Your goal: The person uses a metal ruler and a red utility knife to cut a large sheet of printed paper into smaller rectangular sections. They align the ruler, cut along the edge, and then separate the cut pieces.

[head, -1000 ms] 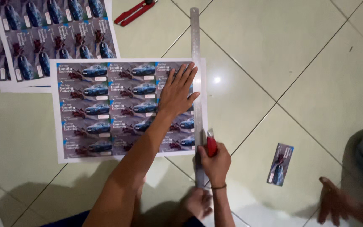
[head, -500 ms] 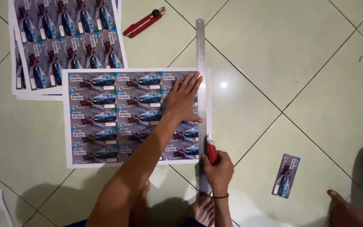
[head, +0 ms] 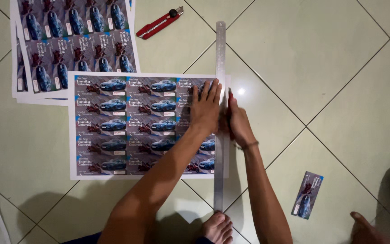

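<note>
Steel ruler point(head: 220, 135) lying along the right edge of a printed sheet point(head: 127, 126) on the tiled floor point(head: 321, 68).

A bare foot point(head: 217, 226) is touching its near end; the left hand point(head: 206, 108) is pressing flat, fingers spread, on sheet and ruler, while the right hand point(head: 238, 119) is gripping a red cutter point(head: 230, 97) against the ruler. Farther left, more printed sheets point(head: 73, 40) are lying stacked beside a second red cutter point(head: 160, 22).

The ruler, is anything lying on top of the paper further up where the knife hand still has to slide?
Nothing visible does. The right hand with its red cutter sits beside the metal ruler, near the top of the printed sheet. The left hand presses on the other side. The spare red cutter lies off the paper.
</note>
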